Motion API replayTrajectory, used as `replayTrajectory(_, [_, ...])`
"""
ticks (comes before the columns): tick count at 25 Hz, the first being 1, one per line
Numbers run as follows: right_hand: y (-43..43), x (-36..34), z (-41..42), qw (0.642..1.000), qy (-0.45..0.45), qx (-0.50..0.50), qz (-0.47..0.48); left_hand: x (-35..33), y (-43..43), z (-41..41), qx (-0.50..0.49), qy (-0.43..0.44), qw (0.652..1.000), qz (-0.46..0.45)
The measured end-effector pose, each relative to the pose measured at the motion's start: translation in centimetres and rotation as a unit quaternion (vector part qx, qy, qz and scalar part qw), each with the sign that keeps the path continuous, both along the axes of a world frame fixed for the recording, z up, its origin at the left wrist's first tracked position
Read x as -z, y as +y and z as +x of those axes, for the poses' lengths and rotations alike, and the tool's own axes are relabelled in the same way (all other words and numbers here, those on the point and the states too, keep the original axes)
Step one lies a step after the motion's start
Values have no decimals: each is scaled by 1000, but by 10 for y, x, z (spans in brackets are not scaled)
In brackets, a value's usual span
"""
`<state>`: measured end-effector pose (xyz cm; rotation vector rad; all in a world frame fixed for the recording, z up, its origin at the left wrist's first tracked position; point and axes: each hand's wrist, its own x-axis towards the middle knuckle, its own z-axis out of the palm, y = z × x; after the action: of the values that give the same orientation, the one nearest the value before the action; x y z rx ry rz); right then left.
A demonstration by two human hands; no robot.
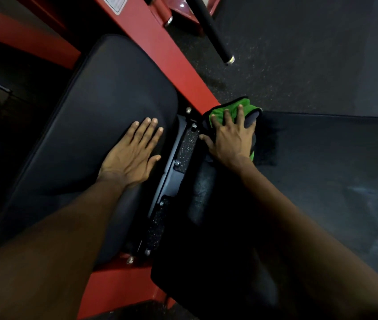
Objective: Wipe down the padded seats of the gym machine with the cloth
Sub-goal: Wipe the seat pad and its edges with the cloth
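Observation:
A large black padded seat point(105, 107) fills the left and centre of the head view. My left hand point(132, 153) lies flat on it near its right edge, fingers straight. A second black pad point(321, 181) stretches across the right side. At its upper left corner a green cloth point(220, 113) with a dark edge is bunched up. My right hand point(229, 137) presses down on the cloth with fingers spread. Much of the cloth is hidden under that hand.
The machine's red steel frame point(160, 49) runs diagonally between the pads and the speckled rubber floor point(298, 54). A black handle bar point(215, 35) with a metal tip hangs above the floor. A bolted black bracket point(176, 165) sits in the gap between the pads.

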<state>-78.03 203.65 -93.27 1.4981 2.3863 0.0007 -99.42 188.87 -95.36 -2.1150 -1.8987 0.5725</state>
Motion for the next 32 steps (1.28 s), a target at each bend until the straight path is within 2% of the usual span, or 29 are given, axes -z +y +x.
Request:
replayTrajectory(3, [7,-2,-10,999,-10,-20,-33,1,0,0,-1,3,1000,-4])
replayTrajectory(6, [-2,-16,21,999,10,-19,-48,3,0,-1,8,1,1000,5])
replayTrajectory(10, [-33,-21,51,998,52,-34,-11,2,-1,0,7,8,1000,3])
replayTrajectory(14, [-19,-5,10,998,13,-44,-34,2,-1,1,10,3,1000,6])
replayTrajectory(18, [-9,-4,-7,996,17,-54,-65,2,-1,-2,9,-21,1000,15])
replayTrajectory(25, [16,-51,77,998,33,47,3,5,-1,-4,6,-55,998,22])
replayTrajectory(29, [4,-29,37,998,26,50,-5,6,-1,-4,9,-53,998,16])
replayTrajectory(32, [-17,-18,15,999,13,-2,-41,5,0,-4,13,-68,997,16])
